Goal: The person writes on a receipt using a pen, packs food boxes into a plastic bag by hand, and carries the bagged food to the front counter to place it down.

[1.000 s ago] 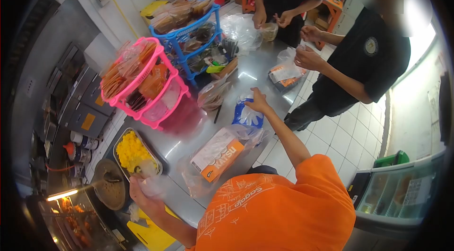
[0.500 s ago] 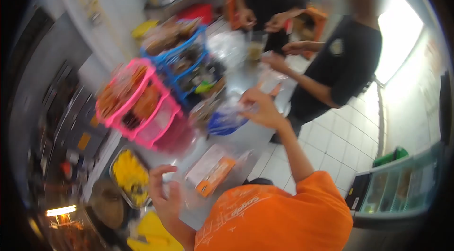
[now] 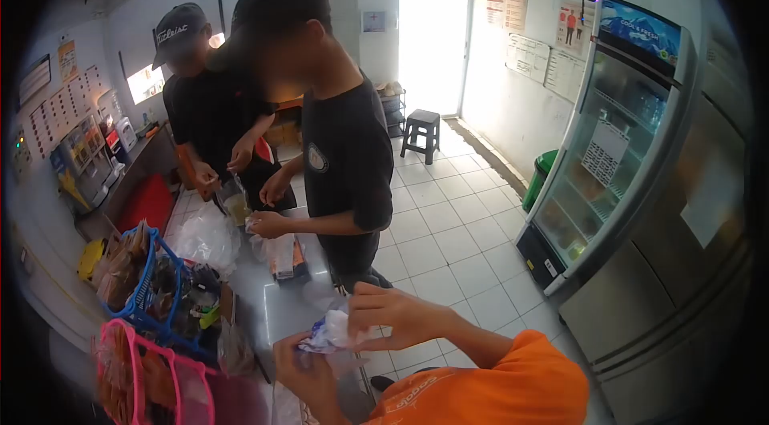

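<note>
My left hand is wrapped round the lower left side of a blue-and-white plastic packet, raised over the near part of the metal table. My right hand has its fingers pressed together on thin clear plastic at the packet's right side. Beyond the packet, a white and orange box rests on the table near a co-worker. Two people in black shirts and caps stand at the far side, their hands close together around a clear bag or cup.
A pink basket rack and a blue one, filled with packages, stand at the left. Clear plastic bags lie behind them. To the right are a glass-door fridge, a green bin and a black stool.
The view has swung up and right. My left hand has come from near the yellow food tray to the blue-and-white packet, which is now raised; both hands are together at it.
</note>
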A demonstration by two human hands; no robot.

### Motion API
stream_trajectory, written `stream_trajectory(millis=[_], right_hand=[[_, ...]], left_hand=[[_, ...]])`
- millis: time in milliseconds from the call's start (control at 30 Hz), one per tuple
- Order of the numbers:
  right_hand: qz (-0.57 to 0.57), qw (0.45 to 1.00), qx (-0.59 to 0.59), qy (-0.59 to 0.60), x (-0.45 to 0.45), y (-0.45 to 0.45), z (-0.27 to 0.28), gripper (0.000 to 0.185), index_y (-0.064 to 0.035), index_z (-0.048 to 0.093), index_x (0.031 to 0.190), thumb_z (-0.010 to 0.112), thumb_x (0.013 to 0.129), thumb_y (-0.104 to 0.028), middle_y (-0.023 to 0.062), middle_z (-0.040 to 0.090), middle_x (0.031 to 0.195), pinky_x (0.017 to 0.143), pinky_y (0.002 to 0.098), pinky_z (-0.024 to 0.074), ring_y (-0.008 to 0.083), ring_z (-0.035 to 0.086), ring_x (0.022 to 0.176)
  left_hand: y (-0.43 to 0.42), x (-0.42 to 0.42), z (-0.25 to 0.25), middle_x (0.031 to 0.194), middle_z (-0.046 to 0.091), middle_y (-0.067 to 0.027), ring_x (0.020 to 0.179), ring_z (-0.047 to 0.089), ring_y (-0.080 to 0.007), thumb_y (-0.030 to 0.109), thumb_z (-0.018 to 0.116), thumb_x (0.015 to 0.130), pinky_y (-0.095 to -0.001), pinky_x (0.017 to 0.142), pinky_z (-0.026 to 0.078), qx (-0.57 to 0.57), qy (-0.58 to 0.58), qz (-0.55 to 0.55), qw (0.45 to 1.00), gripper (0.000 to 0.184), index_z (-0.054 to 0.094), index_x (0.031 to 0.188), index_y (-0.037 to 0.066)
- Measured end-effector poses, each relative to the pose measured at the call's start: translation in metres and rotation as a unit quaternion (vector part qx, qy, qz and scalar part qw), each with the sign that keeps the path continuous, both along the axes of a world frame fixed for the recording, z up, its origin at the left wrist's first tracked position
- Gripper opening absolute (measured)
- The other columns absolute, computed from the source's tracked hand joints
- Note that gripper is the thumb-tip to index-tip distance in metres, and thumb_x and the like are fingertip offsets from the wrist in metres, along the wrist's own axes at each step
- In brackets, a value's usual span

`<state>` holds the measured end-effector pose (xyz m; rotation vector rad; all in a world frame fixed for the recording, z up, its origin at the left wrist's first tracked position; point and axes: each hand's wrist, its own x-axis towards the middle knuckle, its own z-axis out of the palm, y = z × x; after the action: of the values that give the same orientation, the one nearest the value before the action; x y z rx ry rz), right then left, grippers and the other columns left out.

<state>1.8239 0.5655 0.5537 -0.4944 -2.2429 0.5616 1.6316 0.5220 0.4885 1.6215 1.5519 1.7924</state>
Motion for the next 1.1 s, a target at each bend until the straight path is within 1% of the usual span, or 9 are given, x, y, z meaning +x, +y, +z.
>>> stream_trajectory(millis=[167,333,567,667,733,800,900,967,1100], right_hand=[[-0.031,0.998,-0.049,-0.019,0.018,-0.016,0.002,0.012,-0.0045,0.061,0.090,0.070,0.080,-0.005,0.0031,0.048,0.081,0.068,0.0286,0.0453,0.0184,0.048,0.083],[-0.157,0.980,0.114,0.051,0.013,-0.022,-0.005,0.012,-0.0070,0.069,0.080,0.079,0.073,-0.007,0.0019,0.054,0.080,0.060,0.0272,0.0450,0.0188,0.051,0.077],[-0.058,0.971,0.209,0.100,-0.018,-0.017,0.012,0.015,-0.0076,0.063,0.071,0.078,0.067,-0.006,0.0017,0.063,0.098,0.059,0.0261,0.0511,0.0185,0.055,0.082],[-0.049,0.963,0.226,0.141,-0.047,-0.006,0.012,0.021,-0.0080,0.061,0.063,0.082,0.067,-0.007,0.0057,0.069,0.104,0.061,0.0291,0.0502,0.0176,0.061,0.081],[-0.024,0.965,0.168,0.198,-0.067,0.000,0.013,0.019,-0.0025,0.060,0.072,0.079,0.069,0.001,0.0174,0.067,0.102,0.067,0.0256,0.0546,0.0179,0.066,0.076],[0.003,0.959,0.105,0.263,-0.095,0.008,0.010,0.016,-0.0008,0.063,0.079,0.073,0.070,0.008,0.0181,0.065,0.109,0.063,0.0248,0.0567,0.0211,0.069,0.092],[0.104,0.940,0.019,0.325,-0.127,0.008,0.006,0.018,0.0014,0.063,0.084,0.068,0.072,0.013,0.0217,0.062,0.113,0.070,0.0265,0.0586,0.0228,0.068,0.096],[0.170,0.915,-0.047,0.364,-0.144,0.006,0.002,0.020,0.0025,0.062,0.087,0.064,0.073,0.016,0.0235,0.061,0.115,0.074,0.0274,0.0592,0.0235,0.067,0.097],[0.273,0.875,-0.147,0.372,-0.164,-0.002,-0.009,0.019,0.0049,0.058,0.094,0.057,0.078,0.016,0.0259,0.059,0.115,0.081,0.0282,0.0570,0.0247,0.063,0.105]], left_hand=[[0.007,0.007,-0.003,0.090,0.057,-0.0095,0.087,0.057,-0.0216,-0.010,0.059,0.066,-0.0313,0.085,0.045,0.017,0.007,0.027,0.999,0.024,0.055,0.088,-0.001],[0.001,0.005,-0.004,0.107,0.057,-0.0133,0.103,0.056,-0.0257,-0.006,0.071,0.063,-0.0359,0.094,0.043,0.058,-0.028,0.020,0.998,0.036,0.049,0.089,0.002],[-0.013,-0.016,0.011,0.122,0.055,-0.0180,0.119,0.050,-0.0327,0.007,0.081,0.055,-0.0452,0.104,0.037,0.120,-0.111,0.128,0.978,0.046,0.045,0.084,0.007],[-0.030,-0.038,0.015,0.135,0.047,-0.0197,0.125,0.046,-0.0318,0.004,0.072,0.066,-0.0426,0.103,0.040,0.149,-0.122,0.134,0.972,0.034,0.045,0.086,0.007],[-0.036,-0.042,0.032,0.142,0.041,-0.0203,0.127,0.045,-0.0297,0.000,0.060,0.075,-0.0373,0.101,0.042,0.148,-0.127,0.129,0.972,0.022,0.048,0.092,0.006],[-0.058,-0.055,0.034,0.145,0.038,-0.0206,0.127,0.045,-0.0284,-0.003,0.053,0.079,-0.0340,0.100,0.043,0.145,-0.124,0.192,0.963,0.019,0.049,0.096,0.006],[-0.069,-0.065,0.023,0.149,0.033,-0.0188,0.129,0.043,-0.0268,-0.006,0.043,0.083,-0.0284,0.095,0.046,0.244,-0.227,0.142,0.932,0.031,0.052,0.110,0.008],[-0.079,-0.068,0.021,0.152,0.029,-0.0155,0.133,0.040,-0.0259,-0.005,0.039,0.086,-0.0249,0.090,0.047,0.327,-0.416,0.081,0.844,0.040,0.052,0.121,0.010],[-0.100,-0.074,0.027,0.150,0.036,-0.0104,0.134,0.039,-0.0234,0.001,0.042,0.090,-0.0324,0.098,0.043,0.372,-0.567,-0.104,0.728,0.042,0.050,0.129,0.016]])
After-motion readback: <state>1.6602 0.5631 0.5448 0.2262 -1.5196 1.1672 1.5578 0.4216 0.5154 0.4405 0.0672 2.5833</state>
